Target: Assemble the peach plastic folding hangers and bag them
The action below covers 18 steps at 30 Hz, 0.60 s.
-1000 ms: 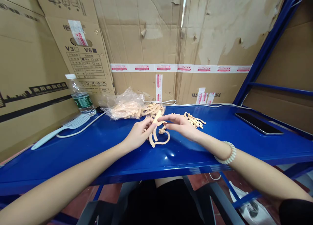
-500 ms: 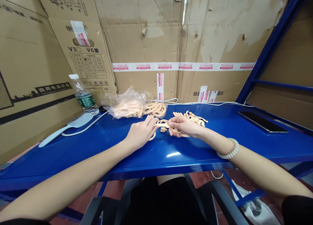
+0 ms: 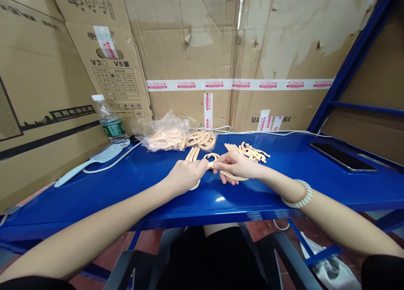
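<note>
L hand [image 3: 189, 173] & R hand [image 3: 239, 164] now closer tog. on wood pc [image 3: 210, 165] than ½ sec ago, both nearer front edge of surface [image 3: 259, 198]; sticks [image 3: 192, 154] back-edge side of L hand more exposed

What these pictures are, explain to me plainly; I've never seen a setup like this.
There is no machine: you see the bare left hand and right hand of a person at work. One camera, worn on that person's head, looks forward and down. Both hands grip a small pale piece where they meet; a pale curved piece also sits in the right one. On the blue table are loose pale pieces and, toward the back, a clear plastic bag with similar ones. A bottle and hairbrush are at left, a dark flat device at right.
</note>
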Each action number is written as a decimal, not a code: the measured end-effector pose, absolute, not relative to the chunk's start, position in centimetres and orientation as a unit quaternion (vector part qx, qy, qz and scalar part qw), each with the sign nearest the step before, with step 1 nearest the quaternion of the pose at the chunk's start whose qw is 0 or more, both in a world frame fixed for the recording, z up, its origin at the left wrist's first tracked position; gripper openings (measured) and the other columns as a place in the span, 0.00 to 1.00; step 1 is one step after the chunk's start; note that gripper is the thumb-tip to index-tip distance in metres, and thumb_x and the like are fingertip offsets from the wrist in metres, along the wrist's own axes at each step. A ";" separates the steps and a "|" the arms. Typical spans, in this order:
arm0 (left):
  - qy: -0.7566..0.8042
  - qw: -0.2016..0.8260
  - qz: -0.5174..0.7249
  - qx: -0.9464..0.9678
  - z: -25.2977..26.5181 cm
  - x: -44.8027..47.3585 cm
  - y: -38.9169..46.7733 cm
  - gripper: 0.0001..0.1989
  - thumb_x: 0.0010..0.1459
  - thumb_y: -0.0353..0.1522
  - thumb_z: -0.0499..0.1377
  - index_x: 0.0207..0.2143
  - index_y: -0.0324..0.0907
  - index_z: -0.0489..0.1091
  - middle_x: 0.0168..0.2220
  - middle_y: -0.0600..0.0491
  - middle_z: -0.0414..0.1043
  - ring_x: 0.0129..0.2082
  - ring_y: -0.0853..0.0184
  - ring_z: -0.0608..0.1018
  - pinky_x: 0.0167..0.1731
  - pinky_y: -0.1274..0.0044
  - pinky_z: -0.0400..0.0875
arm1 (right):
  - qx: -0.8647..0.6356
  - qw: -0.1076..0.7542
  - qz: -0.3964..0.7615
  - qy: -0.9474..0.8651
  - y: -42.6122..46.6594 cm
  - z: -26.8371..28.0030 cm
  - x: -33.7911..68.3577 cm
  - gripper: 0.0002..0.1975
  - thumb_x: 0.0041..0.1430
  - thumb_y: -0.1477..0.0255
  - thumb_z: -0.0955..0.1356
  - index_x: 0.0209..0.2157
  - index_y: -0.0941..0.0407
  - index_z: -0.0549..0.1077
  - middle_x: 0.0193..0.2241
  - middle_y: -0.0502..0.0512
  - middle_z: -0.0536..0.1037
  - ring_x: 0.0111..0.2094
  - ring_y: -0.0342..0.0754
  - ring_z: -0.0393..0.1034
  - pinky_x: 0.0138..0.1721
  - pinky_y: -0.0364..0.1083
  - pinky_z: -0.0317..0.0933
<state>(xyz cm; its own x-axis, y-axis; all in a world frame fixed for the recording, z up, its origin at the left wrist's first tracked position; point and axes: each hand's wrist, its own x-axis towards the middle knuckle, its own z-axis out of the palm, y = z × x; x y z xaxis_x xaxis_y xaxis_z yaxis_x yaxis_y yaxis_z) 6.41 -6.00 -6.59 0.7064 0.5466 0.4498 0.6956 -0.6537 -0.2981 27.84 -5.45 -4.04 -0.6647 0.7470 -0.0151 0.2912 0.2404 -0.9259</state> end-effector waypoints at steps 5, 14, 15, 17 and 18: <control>-0.379 0.164 -0.154 -0.897 -6.4 6.4 -5.9 0.14 0.66 0.34 0.45 0.35 0.40 0.68 0.24 0.47 0.73 0.23 0.62 0.76 0.21 0.78 0.60 | -0.358 0.233 0.435 -0.793 -6.1 -4.2 27.5 0.16 0.61 0.59 0.64 0.30 0.59 0.71 0.16 0.48 0.73 0.12 0.39 0.63 0.12 0.38 0.56; -0.439 -0.116 -0.292 -0.842 -5.9 6.2 -4.8 0.17 0.66 0.39 0.45 0.30 0.42 0.68 0.27 0.52 0.73 0.27 0.64 0.76 0.30 0.76 0.65 | -0.330 0.301 0.301 -0.843 -4.8 -3.3 29.2 0.18 0.62 0.60 0.65 0.31 0.60 0.77 0.24 0.54 0.78 0.24 0.42 0.71 0.27 0.41 0.63; -0.452 -0.171 -0.313 -0.818 -5.8 6.2 -4.7 0.18 0.66 0.40 0.47 0.29 0.42 0.68 0.24 0.53 0.72 0.25 0.66 0.74 0.28 0.77 0.65 | -0.335 0.326 0.281 -0.838 -4.2 -2.8 30.1 0.18 0.61 0.60 0.66 0.30 0.60 0.77 0.27 0.55 0.79 0.27 0.43 0.71 0.28 0.41 0.63; -0.472 -0.311 -0.351 -0.746 -5.8 6.1 -4.3 0.17 0.63 0.42 0.50 0.29 0.41 0.68 0.19 0.56 0.65 0.18 0.70 0.68 0.20 0.80 0.61 | -0.373 0.385 0.243 -0.809 -2.9 -1.9 32.3 0.18 0.58 0.59 0.68 0.32 0.60 0.79 0.28 0.56 0.79 0.27 0.42 0.69 0.27 0.41 0.61; -0.472 -0.378 -0.365 -0.707 -5.7 6.1 -4.1 0.16 0.62 0.43 0.53 0.29 0.40 0.67 0.17 0.58 0.62 0.15 0.72 0.65 0.17 0.81 0.59 | -0.404 0.406 0.229 -0.787 -2.4 -1.4 33.4 0.19 0.57 0.58 0.68 0.34 0.61 0.79 0.27 0.56 0.79 0.24 0.41 0.67 0.24 0.41 0.58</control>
